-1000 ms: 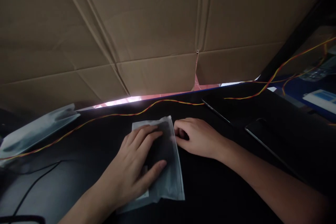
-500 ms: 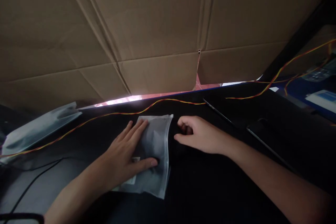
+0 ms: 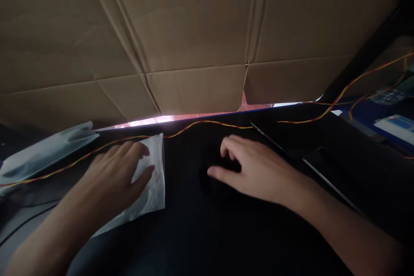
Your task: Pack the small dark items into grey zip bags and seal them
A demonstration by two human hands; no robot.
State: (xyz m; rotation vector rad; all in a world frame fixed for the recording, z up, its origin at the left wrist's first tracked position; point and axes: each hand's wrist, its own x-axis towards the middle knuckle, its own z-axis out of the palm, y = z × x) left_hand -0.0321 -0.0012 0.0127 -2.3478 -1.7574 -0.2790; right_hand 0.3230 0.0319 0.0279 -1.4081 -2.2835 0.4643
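My left hand [image 3: 113, 174] lies flat, fingers stretched, on a frosted white plastic bag [image 3: 152, 183] on the black table [image 3: 200, 233]. The bag looks pale and flat, with its upper edge touching the wire. My right hand [image 3: 250, 166] rests to the right of the bag. Its fingers are curled and its thumb points left, over a dark patch of table. Whatever lies under those fingers is black on black and I cannot make it out.
A cardboard wall [image 3: 200, 30] closes off the far side. A twisted red-yellow wire [image 3: 200, 122] runs along the table's back edge. A second plastic bag [image 3: 48, 155] lies far left. A dark phone [image 3: 326, 172] and a thin black strip [image 3: 268, 138] lie right; blue bench [image 3: 393, 123] beyond.
My left hand has slid the bag leftward, away from my right hand, and the bag now looks pale instead of dark inside. My right hand has shifted slightly right and its fingers have loosened.
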